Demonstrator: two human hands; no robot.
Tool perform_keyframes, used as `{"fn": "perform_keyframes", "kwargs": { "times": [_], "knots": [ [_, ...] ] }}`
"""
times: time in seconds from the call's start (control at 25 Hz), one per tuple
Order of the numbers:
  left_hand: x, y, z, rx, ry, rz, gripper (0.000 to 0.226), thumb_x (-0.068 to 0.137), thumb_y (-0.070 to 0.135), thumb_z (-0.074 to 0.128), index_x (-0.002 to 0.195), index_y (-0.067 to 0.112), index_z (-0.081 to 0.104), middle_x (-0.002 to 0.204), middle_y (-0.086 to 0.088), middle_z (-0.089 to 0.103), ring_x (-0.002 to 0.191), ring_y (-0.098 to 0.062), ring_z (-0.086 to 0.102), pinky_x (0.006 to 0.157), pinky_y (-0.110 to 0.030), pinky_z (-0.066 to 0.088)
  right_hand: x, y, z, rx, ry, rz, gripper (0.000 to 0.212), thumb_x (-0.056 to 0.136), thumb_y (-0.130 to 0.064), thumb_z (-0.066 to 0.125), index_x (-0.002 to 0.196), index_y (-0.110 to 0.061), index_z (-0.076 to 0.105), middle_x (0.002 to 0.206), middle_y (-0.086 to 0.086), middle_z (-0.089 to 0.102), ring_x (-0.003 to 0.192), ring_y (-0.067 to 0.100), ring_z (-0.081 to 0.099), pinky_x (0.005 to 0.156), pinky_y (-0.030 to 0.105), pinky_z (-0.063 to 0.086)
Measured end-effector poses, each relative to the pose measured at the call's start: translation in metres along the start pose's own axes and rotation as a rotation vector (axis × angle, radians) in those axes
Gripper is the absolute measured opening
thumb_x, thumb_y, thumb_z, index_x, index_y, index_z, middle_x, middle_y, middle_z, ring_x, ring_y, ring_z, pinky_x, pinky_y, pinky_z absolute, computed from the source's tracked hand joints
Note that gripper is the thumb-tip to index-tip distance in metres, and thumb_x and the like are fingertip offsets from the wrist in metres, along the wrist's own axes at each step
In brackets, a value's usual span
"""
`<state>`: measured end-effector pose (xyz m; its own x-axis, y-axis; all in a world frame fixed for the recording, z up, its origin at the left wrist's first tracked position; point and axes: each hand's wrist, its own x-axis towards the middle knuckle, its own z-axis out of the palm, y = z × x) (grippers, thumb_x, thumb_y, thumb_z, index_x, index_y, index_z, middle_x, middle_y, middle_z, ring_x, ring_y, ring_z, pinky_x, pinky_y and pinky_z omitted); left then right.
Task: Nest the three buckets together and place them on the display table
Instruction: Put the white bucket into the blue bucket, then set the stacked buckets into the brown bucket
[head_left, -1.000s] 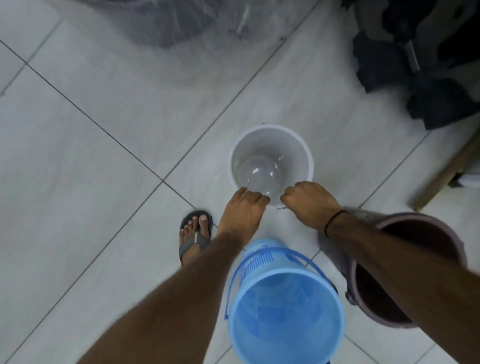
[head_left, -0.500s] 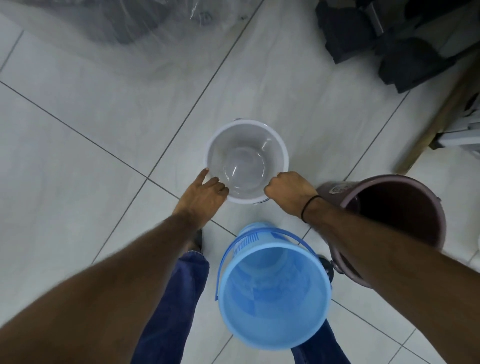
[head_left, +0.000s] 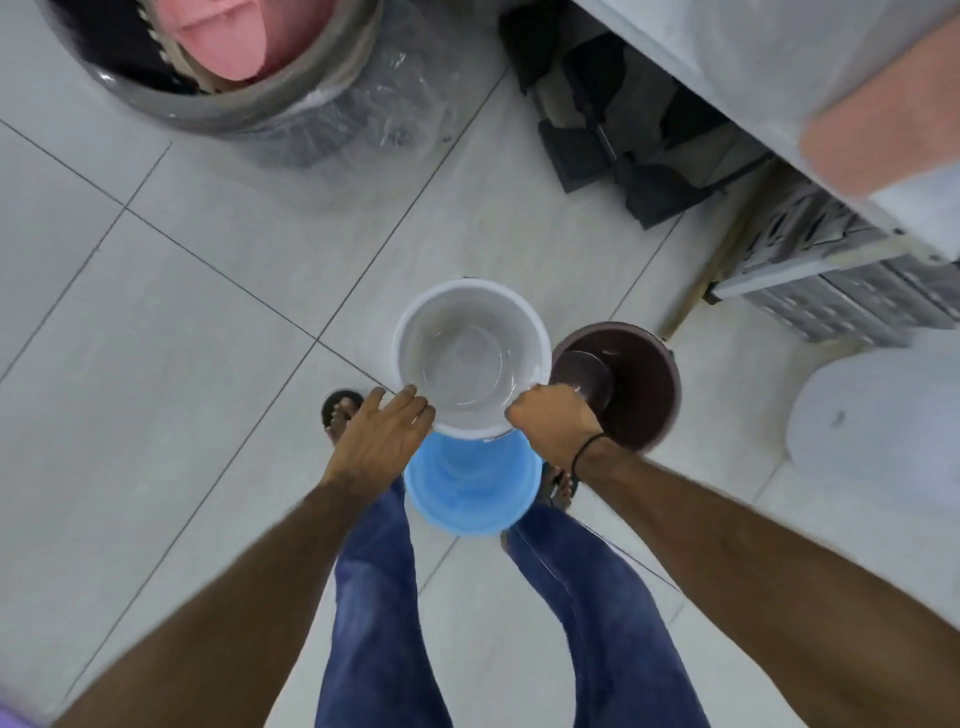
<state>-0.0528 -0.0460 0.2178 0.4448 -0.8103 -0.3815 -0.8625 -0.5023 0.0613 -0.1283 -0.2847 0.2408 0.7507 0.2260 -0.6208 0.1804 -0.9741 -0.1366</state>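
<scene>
Now both hands (head_left: 382, 434) have lifted the white bucket (head_left: 470, 358).

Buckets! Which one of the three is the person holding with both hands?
The white bucket. The left hand and right hand both grip its near rim. Nobody holds the blue bucket below it or the brown bucket beside it.

Bare forearms, no sleeves. Thin black band (head_left: 587, 451) on right wrist. Blue jeans (head_left: 374, 597). Dark sandals (head_left: 340, 402) on feet.
</scene>
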Motion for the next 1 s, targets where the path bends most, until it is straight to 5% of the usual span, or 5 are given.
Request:
{"fn": "perform_keyframes", "kwargs": {
  "times": [0.24, 0.64, 0.84, 0.92, 1.0],
  "knots": [
    [-0.091, 0.088, 0.043, -0.160, -0.071, -0.057, 0.041, 0.069, 0.009, 0.083, 0.106, 0.012, 0.066, 0.107, -0.009, 0.071, 0.111, -0.031, 0.063, 0.086, -0.047, 0.052, -0.062, -0.055, 0.072, -0.069, -0.146, -0.056, 0.016, 0.066, -0.008, 0.080, 0.069, -0.019, 0.070, 0.069, 0.003, 0.071, 0.065, 0.027, 0.067, 0.055, 0.032, 0.055],
    [-0.073, 0.109, 0.244, -0.303, -0.174, -0.137, 0.026, 0.068, 0.006, 0.080, 0.089, 0.015, 0.068, 0.093, -0.004, 0.070, 0.098, -0.028, 0.063, 0.079, -0.045, 0.052, 0.014, -0.096, 0.250, 0.193, -0.049, 0.097, 0.017, 0.077, 0.001, 0.062, 0.089, -0.010, 0.067, 0.093, 0.010, 0.068, 0.092, 0.031, 0.063, 0.066, 0.040, 0.057],
    [-0.037, 0.077, 0.253, -0.878, 0.098, -0.874, 0.043, 0.081, 0.021, 0.072, 0.120, 0.011, 0.055, 0.120, -0.011, 0.057, 0.103, -0.028, 0.056, 0.085, -0.042, 0.051, 0.021, -0.100, 0.272, 0.890, 0.508, 0.828, 0.029, 0.072, -0.024, 0.076, 0.095, -0.011, 0.064, 0.088, 0.006, 0.067, 0.084, 0.026, 0.060, 0.074, 0.035, 0.053],
    [-0.017, 0.057, 0.258, -1.331, -0.113, -1.230, 0.059, 0.082, 0.028, 0.076, 0.130, 0.004, 0.051, 0.129, -0.016, 0.057, 0.111, -0.032, 0.060, 0.094, -0.045, 0.053, 0.029, -0.084, 0.283, 1.217, 0.419, 1.206, 0.034, 0.067, -0.030, 0.080, 0.091, -0.015, 0.061, 0.090, 0.002, 0.066, 0.088, 0.026, 0.062, 0.077, 0.036, 0.055],
    [-0.007, 0.039, 0.262, -1.625, -0.341, -1.313, 0.052, 0.084, 0.024, 0.077, 0.125, -0.001, 0.058, 0.121, -0.018, 0.066, 0.105, -0.036, 0.066, 0.092, -0.047, 0.056, 0.038, -0.073, 0.294, 1.455, 0.193, 1.282, 0.031, 0.070, -0.028, 0.080, 0.095, -0.013, 0.068, 0.096, 0.007, 0.071, 0.092, 0.029, 0.067, 0.084, 0.039, 0.057]
  ]
}}
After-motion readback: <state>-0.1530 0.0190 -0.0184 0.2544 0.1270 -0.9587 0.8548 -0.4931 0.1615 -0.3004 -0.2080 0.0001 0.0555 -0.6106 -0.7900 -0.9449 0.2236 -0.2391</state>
